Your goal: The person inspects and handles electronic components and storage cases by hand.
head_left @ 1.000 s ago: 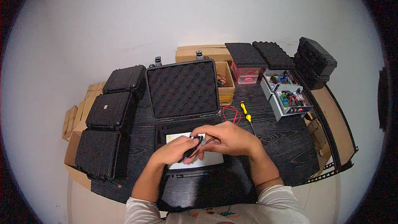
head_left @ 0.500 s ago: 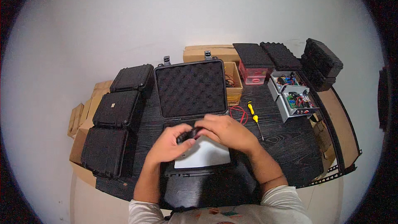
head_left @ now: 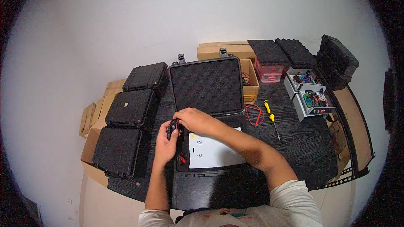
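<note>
Lining the table (head_left: 290,151) at left were three closed cases (head_left: 129,108). The left hand (head_left: 166,146) pinched a black coil (head_left: 172,130) between thumb and fingers, over the left side of the open case (head_left: 206,86). Fingers of the right hand (head_left: 191,120) bent across the coil's top; whether they gripped it could not be told. A white panel (head_left: 216,151) lay in the case. Further right were a red lead (head_left: 255,116), a screwdriver (head_left: 272,117) and two wiring-filled boxes (head_left: 301,108).

A looped bundle of black cable (head_left: 173,128) is held between the left hand (head_left: 166,145) and the right hand (head_left: 194,120), over the left side of an open black case (head_left: 210,171). Its foam-lined lid (head_left: 206,85) stands raised behind.
</note>
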A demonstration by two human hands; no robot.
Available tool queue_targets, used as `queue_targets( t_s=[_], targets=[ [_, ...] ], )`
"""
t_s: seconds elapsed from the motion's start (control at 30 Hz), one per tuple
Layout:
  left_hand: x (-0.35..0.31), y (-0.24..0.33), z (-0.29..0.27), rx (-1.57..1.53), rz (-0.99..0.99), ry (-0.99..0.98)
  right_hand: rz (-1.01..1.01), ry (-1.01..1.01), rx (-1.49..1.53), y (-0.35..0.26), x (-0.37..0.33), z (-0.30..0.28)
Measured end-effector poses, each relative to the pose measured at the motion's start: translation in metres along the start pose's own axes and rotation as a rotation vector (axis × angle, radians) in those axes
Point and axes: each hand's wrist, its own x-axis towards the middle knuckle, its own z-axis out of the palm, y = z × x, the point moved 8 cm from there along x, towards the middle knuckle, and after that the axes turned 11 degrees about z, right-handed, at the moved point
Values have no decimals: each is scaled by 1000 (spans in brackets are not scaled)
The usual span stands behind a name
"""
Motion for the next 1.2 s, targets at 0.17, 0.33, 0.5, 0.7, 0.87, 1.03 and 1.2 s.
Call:
queue_targets(
  t_s=[0.17,0.33,0.5,0.7,0.87,1.03,1.2],
  targets=[
    [-4,-1,-3,199,-24,5,-8,32,128,10,-2,10],
    [-5,12,-4,405,-25,-2,-3,11,172,12,-6,12],
    [-2,15,-1,487,87,-48,26,-51,80,18,-8,21],
    [-4,19,3,520,86,-7,128,-126,-47,20,-11,29],
    [-3,23,16,677,360,-135,15,-129,-36,25,-13,27],
    [3,26,22,607,236,-148,-44,64,-5,20,-30,-25],
    [10,16,27,730,251,-251,254,30,-228,40,-58,-27]
  ],
)
